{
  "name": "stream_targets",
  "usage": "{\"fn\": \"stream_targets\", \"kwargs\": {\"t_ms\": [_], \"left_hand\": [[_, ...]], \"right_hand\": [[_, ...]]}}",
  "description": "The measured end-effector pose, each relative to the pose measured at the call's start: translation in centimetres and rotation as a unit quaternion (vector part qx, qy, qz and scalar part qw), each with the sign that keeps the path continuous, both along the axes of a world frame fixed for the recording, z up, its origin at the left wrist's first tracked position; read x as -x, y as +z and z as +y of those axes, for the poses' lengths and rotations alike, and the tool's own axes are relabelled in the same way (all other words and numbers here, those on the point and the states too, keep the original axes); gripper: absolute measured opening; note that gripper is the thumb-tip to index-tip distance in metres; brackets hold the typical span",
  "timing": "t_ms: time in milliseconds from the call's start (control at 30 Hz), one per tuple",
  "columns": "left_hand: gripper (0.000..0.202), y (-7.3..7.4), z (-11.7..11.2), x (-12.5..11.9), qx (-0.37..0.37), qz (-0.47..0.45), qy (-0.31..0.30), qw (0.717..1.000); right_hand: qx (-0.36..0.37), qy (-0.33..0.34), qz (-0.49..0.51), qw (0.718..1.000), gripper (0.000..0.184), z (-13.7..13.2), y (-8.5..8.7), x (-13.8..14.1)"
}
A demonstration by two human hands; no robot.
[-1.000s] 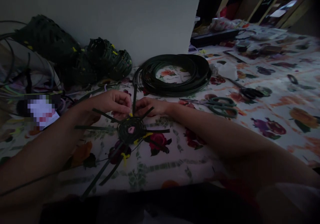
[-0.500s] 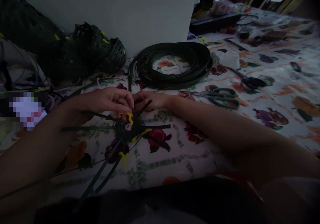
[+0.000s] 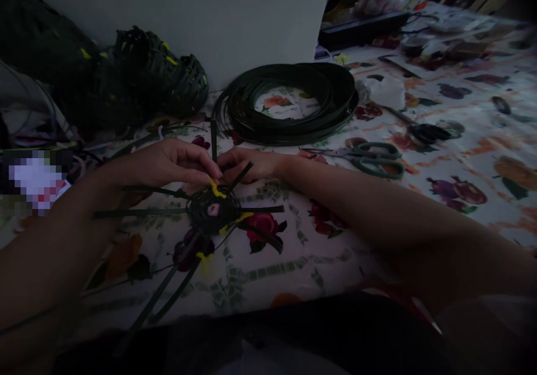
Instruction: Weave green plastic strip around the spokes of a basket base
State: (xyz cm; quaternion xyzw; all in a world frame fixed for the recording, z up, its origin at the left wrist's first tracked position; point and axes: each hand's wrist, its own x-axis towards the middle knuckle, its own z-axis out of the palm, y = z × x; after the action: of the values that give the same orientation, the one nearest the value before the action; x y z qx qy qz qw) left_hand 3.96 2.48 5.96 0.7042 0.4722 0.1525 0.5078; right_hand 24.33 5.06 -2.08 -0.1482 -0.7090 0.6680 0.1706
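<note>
A small round woven base [image 3: 202,218] of dark green strips lies on the table, its strip ends spreading out like spokes, with a pink bit [image 3: 213,209] at the centre. Yellow fuzzy ties are fixed around it. At its far rim my left hand [image 3: 180,161] pinches one yellow tie [image 3: 216,189] between thumb and finger. My right hand [image 3: 243,164] meets it fingertip to fingertip, its fingers curled closed just behind the rim; what they grip is hidden. One upright strip [image 3: 213,140] rises behind the hands.
Behind stands a coil of dark green strip [image 3: 289,132]. Green-handled scissors [image 3: 373,160] lie right of my right wrist, with a black-handled tool [image 3: 428,133] beyond. Woven dark green baskets [image 3: 159,79] lean at the back left against a pale panel [image 3: 210,17]. A flowered cloth [image 3: 268,285] covers the table.
My left fingers have drawn in closer to the right fingertips at the rim, and the yellow tie lies lower and straighter. The whole view has shifted slightly.
</note>
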Motion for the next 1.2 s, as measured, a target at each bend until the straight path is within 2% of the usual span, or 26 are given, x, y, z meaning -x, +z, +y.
{"fn": "stream_targets", "kwargs": {"t_ms": [100, 233, 367, 567, 700, 833, 1033, 1200], "left_hand": [[0.02, -0.4, 0.3, 0.8, -0.01, 0.067, -0.074, 0.995], [0.024, 0.1, 0.7, 0.9, -0.071, 0.139, -0.094, 0.983], [0.025, 0.6, 1.0, 0.7, -0.09, 0.209, -0.098, 0.969], [0.023, -0.5, 1.4, 1.5, -0.017, 0.158, -0.054, 0.986], [0.019, -0.4, 1.5, 2.3, 0.002, 0.078, -0.067, 0.995], [0.017, 0.2, 1.4, 2.6, 0.001, 0.035, -0.095, 0.995], [0.013, 0.5, 1.4, 1.6, 0.017, 0.077, -0.158, 0.984], [0.014, 0.9, 0.8, 0.1, -0.032, 0.103, -0.144, 0.984]], "right_hand": [[0.0, -0.002, 0.002, 1.0, 0.005, -0.2, 0.3, -0.1], [0.004, -0.001, 0.01, 1.0, 0.006, -0.2, 0.2, 0.0], [0.014, -0.001, 0.008, 1.0, 0.006, -0.1, -0.3, 0.1], [0.014, -0.008, -0.007, 1.0, 0.009, -0.2, 0.0, 0.0], [0.003, -0.016, -0.015, 1.0, 0.003, -0.2, 0.1, -0.1], [-0.011, -0.021, -0.022, 0.999, 0.008, -0.2, 0.0, -0.1], [0.001, -0.016, -0.006, 1.0, 0.005, -0.4, 0.2, -0.1], [-0.009, -0.013, -0.005, 1.0, 0.003, -0.2, 0.2, -0.2]]}}
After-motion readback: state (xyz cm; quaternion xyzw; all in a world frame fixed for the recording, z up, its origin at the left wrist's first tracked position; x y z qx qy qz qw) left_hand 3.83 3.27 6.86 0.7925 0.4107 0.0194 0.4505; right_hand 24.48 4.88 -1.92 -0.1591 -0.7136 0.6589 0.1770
